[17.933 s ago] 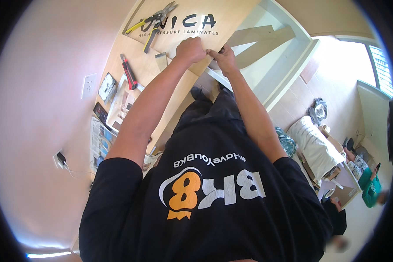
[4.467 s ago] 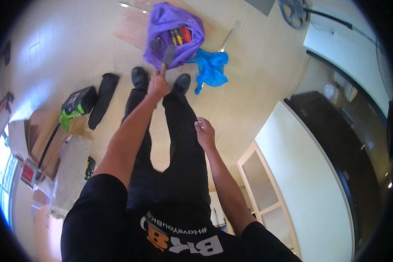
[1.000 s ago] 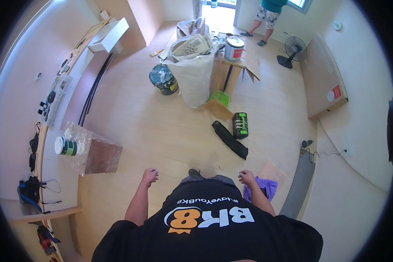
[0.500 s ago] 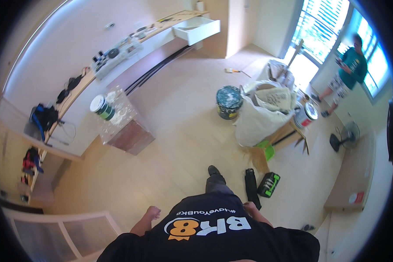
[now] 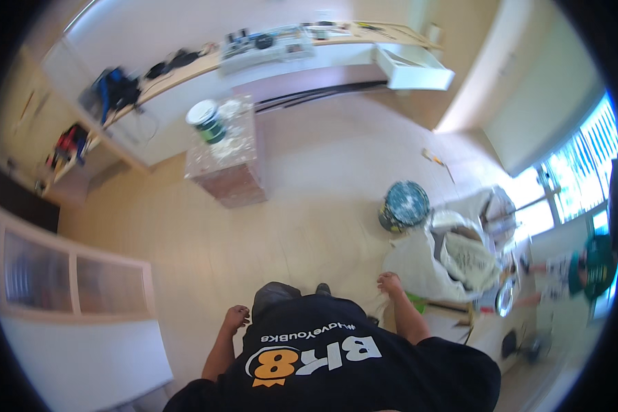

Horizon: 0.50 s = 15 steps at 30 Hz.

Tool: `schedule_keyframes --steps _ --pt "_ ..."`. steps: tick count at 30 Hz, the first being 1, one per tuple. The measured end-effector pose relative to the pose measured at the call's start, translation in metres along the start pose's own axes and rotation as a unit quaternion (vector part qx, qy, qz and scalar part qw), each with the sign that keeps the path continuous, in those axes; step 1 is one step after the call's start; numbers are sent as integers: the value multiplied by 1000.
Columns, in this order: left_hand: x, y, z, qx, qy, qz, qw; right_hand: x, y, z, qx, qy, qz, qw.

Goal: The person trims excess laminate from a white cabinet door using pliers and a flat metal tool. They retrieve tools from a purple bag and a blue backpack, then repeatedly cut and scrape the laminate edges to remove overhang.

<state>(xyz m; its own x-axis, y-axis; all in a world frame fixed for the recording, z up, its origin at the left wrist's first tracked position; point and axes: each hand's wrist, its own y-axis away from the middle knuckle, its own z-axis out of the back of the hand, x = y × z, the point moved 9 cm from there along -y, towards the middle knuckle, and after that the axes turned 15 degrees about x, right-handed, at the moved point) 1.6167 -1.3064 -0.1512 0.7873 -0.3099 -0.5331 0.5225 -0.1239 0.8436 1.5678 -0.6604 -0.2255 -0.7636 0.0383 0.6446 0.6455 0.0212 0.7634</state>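
Note:
My left hand hangs beside my body, its fingers loosely bent and nothing in them. Farther forward on the other side is my right hand, also empty, with relaxed fingers a little apart. It appears nearest to a large white sack stuffed with other bags; I see no grip on it. Just beyond the sack's left side stands a dark bucket with a pale-smeared top. Part of a green dustpan shows behind my right forearm.
A paint-spattered box carries a white-lidded tub. Along the far wall runs a wooden counter with tools and an open white drawer. A framed panel stands at left. Another person is at far right.
My view has turned left, so the bucket and sack appear farther right and lower. My right hand has swung forward; my left hand stays low at my side. Both remain empty.

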Motion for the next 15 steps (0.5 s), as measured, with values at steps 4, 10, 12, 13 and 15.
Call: schedule_keyframes --steps 4,10,12,13,15 --pt "58 28 6 -69 46 79 993 41 -41 -29 42 99 -21 994" --pt "113 45 -21 50 -208 44 976 68 -66 -95 141 310 -10 940" --pt "123 38 -16 33 -201 37 978 57 -69 -117 202 231 -71 949" --pt "126 32 -12 33 -217 38 975 55 -72 -126 217 256 -88 938" --pt "91 24 -10 8 -420 -130 898 49 -81 -140 231 266 -118 928"
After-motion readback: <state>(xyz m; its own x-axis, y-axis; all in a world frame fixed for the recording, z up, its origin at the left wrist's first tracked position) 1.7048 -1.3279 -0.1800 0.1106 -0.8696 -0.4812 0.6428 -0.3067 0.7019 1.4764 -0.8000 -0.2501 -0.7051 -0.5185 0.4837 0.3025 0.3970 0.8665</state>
